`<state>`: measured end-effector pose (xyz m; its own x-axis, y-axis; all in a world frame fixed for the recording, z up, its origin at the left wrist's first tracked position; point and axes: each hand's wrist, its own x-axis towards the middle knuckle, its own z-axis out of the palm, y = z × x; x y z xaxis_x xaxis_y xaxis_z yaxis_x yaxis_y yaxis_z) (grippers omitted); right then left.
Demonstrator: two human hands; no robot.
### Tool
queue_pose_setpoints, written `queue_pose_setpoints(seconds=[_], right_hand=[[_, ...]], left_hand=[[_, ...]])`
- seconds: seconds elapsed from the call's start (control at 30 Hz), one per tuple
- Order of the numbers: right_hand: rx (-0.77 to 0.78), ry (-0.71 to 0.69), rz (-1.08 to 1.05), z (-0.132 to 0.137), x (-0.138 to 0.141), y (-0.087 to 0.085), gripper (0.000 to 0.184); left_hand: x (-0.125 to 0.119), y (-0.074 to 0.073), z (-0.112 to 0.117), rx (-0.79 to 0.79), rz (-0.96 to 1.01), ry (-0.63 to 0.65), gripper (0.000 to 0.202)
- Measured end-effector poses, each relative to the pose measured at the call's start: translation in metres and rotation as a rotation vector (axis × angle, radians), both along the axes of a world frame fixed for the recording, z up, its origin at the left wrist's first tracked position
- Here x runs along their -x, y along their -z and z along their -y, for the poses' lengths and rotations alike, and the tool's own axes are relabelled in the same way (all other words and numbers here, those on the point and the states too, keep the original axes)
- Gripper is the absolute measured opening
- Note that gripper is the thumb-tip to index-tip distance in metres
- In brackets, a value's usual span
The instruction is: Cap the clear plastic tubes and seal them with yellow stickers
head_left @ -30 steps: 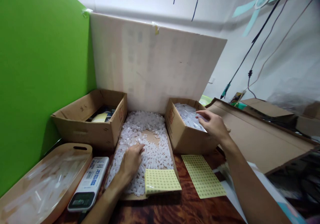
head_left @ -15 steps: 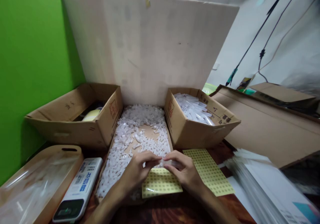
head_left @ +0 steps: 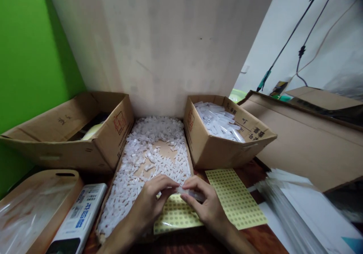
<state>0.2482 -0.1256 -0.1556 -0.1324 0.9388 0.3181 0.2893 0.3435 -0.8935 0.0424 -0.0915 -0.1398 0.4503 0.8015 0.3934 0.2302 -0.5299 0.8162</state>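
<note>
Above the near end of the tray, my right hand [head_left: 205,201] is closed around a short translucent plastic tube [head_left: 197,195] lying between thumb and fingers. My left hand [head_left: 155,197] pinches a small whitish plastic piece [head_left: 179,189] at the tube's left end; the fingertips hide most of it. Just beneath both hands lies a yellow sheet of small round stickers [head_left: 177,214]. Loose small white plastic pieces [head_left: 119,197] cover much of the shallow cardboard tray [head_left: 166,150] beyond.
A cardboard box [head_left: 224,153] of translucent tubes [head_left: 217,119] stands at the right, another box [head_left: 68,153] at the left. A second sticker sheet [head_left: 235,197] lies right of my hands. Plastic-sleeved papers [head_left: 306,208], a white device [head_left: 79,212] and a bag-filled tan bin [head_left: 72,174] flank the workspace.
The view has tilted down and shifted slightly. My fingertips stay together at the tube, and more of the tube shows in my right hand.
</note>
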Motion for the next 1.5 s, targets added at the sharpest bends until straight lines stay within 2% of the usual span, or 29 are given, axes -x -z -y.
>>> queue_pose_setpoints(seconds=[0.13,0.3,0.47,0.57,0.7,0.8,0.93,1.03,1.17,1.3,1.4,1.5], right_hand=[[-0.010,-0.006,-0.017,0.003,0.002,0.000,0.010],[-0.096,0.028,-0.018,0.008,0.008,0.000,0.012],[-0.100,0.084,-0.090,0.014,0.014,-0.002,0.018],[-0.102,0.097,-0.043,0.013,0.014,-0.004,0.020],[0.009,0.076,0.023,0.008,0.010,-0.008,0.015],[0.009,-0.017,0.064,0.007,0.008,-0.012,0.026],[0.020,-0.160,0.063,0.009,0.007,-0.016,0.029],[0.034,-0.118,0.061,0.010,0.007,-0.016,0.026],[-0.005,-0.071,0.055,0.009,0.005,-0.015,0.022],[0.025,-0.074,0.025,0.008,0.003,-0.014,0.030],[-0.008,-0.082,0.021,0.008,0.002,-0.012,0.035],[-0.026,-0.080,0.021,0.006,0.003,-0.012,0.025]], left_hand=[[-0.002,-0.001,0.002,-0.003,0.026,0.035,0.022],[-0.009,0.000,0.007,0.016,0.080,-0.006,0.021],[-0.014,-0.005,0.013,0.068,0.159,-0.020,0.018],[-0.013,-0.007,0.012,0.096,0.169,-0.023,0.017],[-0.008,-0.004,0.005,0.197,0.115,-0.038,0.012],[-0.006,-0.001,0.002,0.251,0.101,-0.115,0.013],[-0.005,0.000,0.001,0.181,0.046,-0.157,0.017],[-0.001,-0.001,0.000,0.103,-0.069,-0.166,0.021],[0.013,0.001,-0.011,-0.024,-0.244,-0.260,0.017],[0.029,0.008,-0.024,-0.069,-0.356,-0.354,0.008],[0.037,0.015,-0.031,-0.120,-0.435,-0.437,0.013],[0.041,0.022,-0.035,-0.162,-0.500,-0.517,0.023]])
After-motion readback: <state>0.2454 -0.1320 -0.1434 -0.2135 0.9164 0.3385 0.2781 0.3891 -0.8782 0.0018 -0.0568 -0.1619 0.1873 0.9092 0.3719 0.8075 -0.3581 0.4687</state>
